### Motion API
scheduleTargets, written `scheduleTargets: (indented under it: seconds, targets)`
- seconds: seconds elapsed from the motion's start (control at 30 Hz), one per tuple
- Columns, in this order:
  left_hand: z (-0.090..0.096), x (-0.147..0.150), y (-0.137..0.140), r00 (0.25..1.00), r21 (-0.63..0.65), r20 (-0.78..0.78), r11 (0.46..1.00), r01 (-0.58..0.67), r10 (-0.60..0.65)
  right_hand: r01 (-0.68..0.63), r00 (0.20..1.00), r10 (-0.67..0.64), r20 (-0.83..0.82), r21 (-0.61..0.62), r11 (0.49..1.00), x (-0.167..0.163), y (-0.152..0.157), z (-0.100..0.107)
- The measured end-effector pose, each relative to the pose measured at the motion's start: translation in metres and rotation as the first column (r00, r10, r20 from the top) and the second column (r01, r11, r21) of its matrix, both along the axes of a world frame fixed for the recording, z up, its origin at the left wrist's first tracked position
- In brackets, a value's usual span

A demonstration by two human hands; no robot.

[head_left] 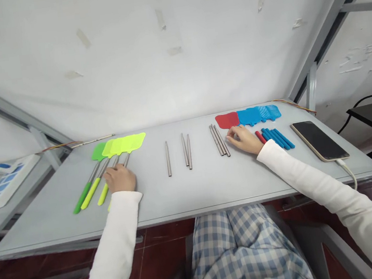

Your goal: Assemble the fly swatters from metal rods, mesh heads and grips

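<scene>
My left hand (pixel 120 178) lies at the left with its fingers curled over the metal shaft of the rightmost yellow fly swatter (pixel 134 142). Beside it are more yellow fly swatters and a green fly swatter (pixel 83 196), their handles toward the front edge. My right hand (pixel 243 139) rests at the right, fingers bent and slightly apart, nothing visible in them. Just left of it lie several metal rods (pixel 217 142). Above its fingertips is a red swatter head (pixel 227 120), with blue swatter heads (pixel 250 116) beside it. A red handle (pixel 260 137) and several blue handles (pixel 277 138) lie right of that hand.
In the middle of the grey table (pixel 167 202) lie a single metal rod (pixel 168 159) and a pair of rods (pixel 187 151). A phone (pixel 319 140) with a white cable (pixel 348 172) is at the right. Behind stands a white wall (pixel 151 89); metal frames flank both sides.
</scene>
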State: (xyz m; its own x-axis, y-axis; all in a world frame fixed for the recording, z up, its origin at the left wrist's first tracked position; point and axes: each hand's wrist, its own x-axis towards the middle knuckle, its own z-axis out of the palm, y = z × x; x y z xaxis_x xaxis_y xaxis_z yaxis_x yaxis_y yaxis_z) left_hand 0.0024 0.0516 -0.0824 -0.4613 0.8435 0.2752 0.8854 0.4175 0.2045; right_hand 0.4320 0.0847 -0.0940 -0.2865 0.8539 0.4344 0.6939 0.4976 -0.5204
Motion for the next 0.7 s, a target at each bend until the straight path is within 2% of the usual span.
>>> scheduleTargets:
  seconds: [0.1,0.13,0.2,0.27,0.37,0.43,0.5,0.57,0.63,0.7]
  targets:
    - [0.002,0.010,0.000,1.000,0.079,-0.007,0.997,0.021,-0.021,-0.069,0.988,0.063,0.138,0.036,0.997,-0.002,-0.001,-0.002]
    - [0.004,0.017,-0.001,0.997,0.115,-0.001,0.991,0.072,-0.072,-0.082,0.984,0.075,0.165,0.039,0.996,-0.003,-0.002,-0.002]
    - [0.010,0.039,-0.004,0.965,0.171,0.028,0.952,0.253,-0.262,-0.108,0.974,0.098,0.204,0.038,0.993,-0.005,-0.003,-0.003]
    - [0.017,0.070,-0.008,0.861,0.207,0.075,0.853,0.479,-0.503,-0.152,0.963,0.142,0.231,0.023,0.988,-0.006,-0.005,-0.002]
    - [0.023,0.126,-0.013,0.604,0.190,0.119,0.615,0.765,-0.788,-0.209,0.944,0.197,0.264,0.018,0.978,-0.004,-0.006,0.002]
    - [0.023,0.163,-0.011,0.470,0.154,0.133,0.487,0.860,-0.873,-0.185,0.942,0.162,0.294,0.050,0.982,-0.001,-0.005,0.008]
    - [0.020,0.195,-0.005,0.399,0.119,0.120,0.413,0.903,-0.909,-0.097,0.935,0.060,0.350,0.088,0.991,0.005,-0.003,0.015]
    - [0.016,0.219,0.006,0.388,0.063,0.077,0.393,0.917,-0.918,0.040,0.895,-0.095,0.436,0.134,0.990,0.013,-0.002,0.024]
    - [0.012,0.234,0.019,0.420,-0.001,0.038,0.421,0.907,-0.907,0.187,0.817,-0.258,0.516,0.185,0.965,0.023,-0.002,0.032]
    - [0.010,0.240,0.030,0.467,-0.036,0.020,0.466,0.884,-0.884,0.327,0.725,-0.395,0.564,0.222,0.918,0.033,-0.004,0.038]
